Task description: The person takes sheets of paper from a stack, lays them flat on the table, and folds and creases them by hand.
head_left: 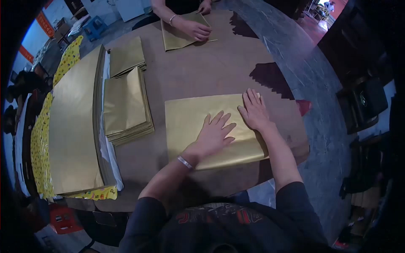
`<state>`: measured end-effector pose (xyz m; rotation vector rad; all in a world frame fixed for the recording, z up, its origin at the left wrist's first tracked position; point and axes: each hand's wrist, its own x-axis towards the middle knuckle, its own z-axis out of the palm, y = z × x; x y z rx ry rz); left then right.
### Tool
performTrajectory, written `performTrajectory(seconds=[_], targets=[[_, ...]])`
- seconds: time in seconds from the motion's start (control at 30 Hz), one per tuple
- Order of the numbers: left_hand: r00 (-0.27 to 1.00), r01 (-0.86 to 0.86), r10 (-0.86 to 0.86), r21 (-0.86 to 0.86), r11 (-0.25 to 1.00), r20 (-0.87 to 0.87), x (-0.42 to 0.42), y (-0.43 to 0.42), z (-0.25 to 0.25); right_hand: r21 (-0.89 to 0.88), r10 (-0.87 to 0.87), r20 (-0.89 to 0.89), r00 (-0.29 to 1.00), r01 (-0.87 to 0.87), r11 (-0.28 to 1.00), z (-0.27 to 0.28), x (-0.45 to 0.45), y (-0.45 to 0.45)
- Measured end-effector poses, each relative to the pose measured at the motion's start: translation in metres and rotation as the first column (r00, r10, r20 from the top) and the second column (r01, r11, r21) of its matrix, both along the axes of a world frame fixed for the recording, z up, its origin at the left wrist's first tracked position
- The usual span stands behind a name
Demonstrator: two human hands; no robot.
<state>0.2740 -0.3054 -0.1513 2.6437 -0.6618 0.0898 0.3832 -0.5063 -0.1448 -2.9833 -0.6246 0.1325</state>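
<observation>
We see the brown table (202, 76), the largest thing, which extends under and around the gold sheet (187, 111) that lies flat before us. Well to the left of this gold sheet stands the large stack (74, 118) of wide golden sheets. The gold sheet itself has a softly rounded near edge, and both our hands are over it. Just to its left is the near pile (124, 101) of folded golden pieces; behind that one, to the far left of the gold sheet, is the smaller pile (127, 55). Beyond the gold sheet, across from us, the other person's hand (196, 30) rests upon the second sheet (174, 36). Our left hand (213, 135) is laid over the middle of the gold sheet, its fingers spread widely apart; it is a little blurred, so we cannot tell how firmly it presses. Our right hand (255, 113) lies at the right edge of the gold sheet, fingers straight and slightly apart. The smallest is the bracelet (184, 162), near the gold sheet's near edge, on our left wrist.
</observation>
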Motion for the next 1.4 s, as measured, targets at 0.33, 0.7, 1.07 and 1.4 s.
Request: performTrajectory(seconds=[0.33,0.7,1.07,1.4], targets=[[0.967,-0.254,0.253,0.186,0.949,0.029,0.039,0.108,-0.004,-0.024,0.004,0.015,1.0,-0.004,1.0,-0.003,0.003,0.0],[0.994,0.102,-0.105,0.114,0.988,0.017,-0.047,0.013,0.0,-0.016,0.015,0.09,0.996,-0.013,1.0,-0.012,0.003,-0.004],[0.996,0.022,-0.003,0.232,0.972,-0.084,-0.117,0.094,0.014,-0.033,0.005,0.06,0.998,-0.003,0.999,-0.005,0.0,-0.001],[0.996,-0.036,0.059,0.33,0.943,-0.06,-0.117,0.093,0.004,0.297,0.271,-0.154,0.95,-0.217,0.93,0.009,-0.14,0.147]])
